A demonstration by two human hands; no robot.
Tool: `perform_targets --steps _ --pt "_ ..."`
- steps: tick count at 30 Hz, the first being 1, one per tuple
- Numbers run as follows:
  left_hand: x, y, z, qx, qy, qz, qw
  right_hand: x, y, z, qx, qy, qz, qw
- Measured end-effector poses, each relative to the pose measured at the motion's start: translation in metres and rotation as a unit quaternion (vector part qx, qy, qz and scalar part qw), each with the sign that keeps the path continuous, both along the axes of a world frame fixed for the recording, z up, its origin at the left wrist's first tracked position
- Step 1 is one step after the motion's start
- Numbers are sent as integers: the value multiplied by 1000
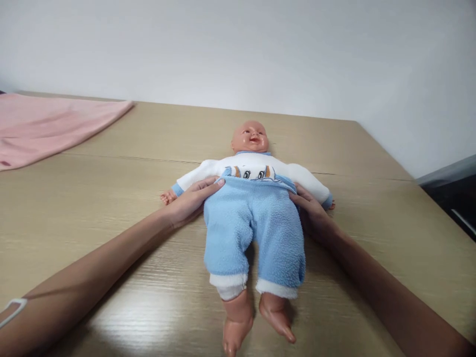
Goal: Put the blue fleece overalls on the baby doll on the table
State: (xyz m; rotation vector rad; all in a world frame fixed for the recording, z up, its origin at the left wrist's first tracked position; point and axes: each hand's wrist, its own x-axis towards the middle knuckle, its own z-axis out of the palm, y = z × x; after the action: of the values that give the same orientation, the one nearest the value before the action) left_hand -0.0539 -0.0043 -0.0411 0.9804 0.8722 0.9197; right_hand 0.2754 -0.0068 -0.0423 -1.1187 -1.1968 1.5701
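On its back on the table lies a baby doll [250, 139], head away from me and bare feet towards me. It wears a white top [213, 168] with blue cuffs and blue fleece trousers [232, 223] with white hems. Eyes and other printed or sewn details show on the chest above the waistband. My left hand [197, 198] grips the trousers at the waist's left side, thumb on the front and fingers partly hidden behind. At the right side of the waist, my right hand [310, 213] pinches the same waistband, its fingers partly hidden by cloth.
A pink cloth [55, 124] lies at the far left of the wooden table [111, 198]. Behind the table stands a white wall [223, 54]. Something dark [453, 198] is beyond the table's right edge.
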Motion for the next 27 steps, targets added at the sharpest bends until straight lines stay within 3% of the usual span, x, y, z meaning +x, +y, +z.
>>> perform_targets --steps 4,7,11,14,17,22,24,27 --pt "0 1 5 10 17 13 1000 2 1 -4 4 8 -11 1000" --pt "-3 0 12 75 75 6 994 4 -2 -3 74 -54 -24 995" --pt "-3 3 24 184 159 11 970 1 -4 12 244 -209 -21 947" --pt "3 10 26 210 154 20 965 -11 1 26 311 -272 -11 910" --pt "8 16 22 197 142 29 970 -26 12 30 287 -231 -3 930" --pt "0 18 13 184 206 -13 961 -28 25 10 210 -157 -37 964" --pt "-8 17 11 214 279 -38 935 -19 23 3 188 -176 -37 966" --pt "-18 12 11 292 388 -37 873 -3 12 -1 166 -204 -26 964"
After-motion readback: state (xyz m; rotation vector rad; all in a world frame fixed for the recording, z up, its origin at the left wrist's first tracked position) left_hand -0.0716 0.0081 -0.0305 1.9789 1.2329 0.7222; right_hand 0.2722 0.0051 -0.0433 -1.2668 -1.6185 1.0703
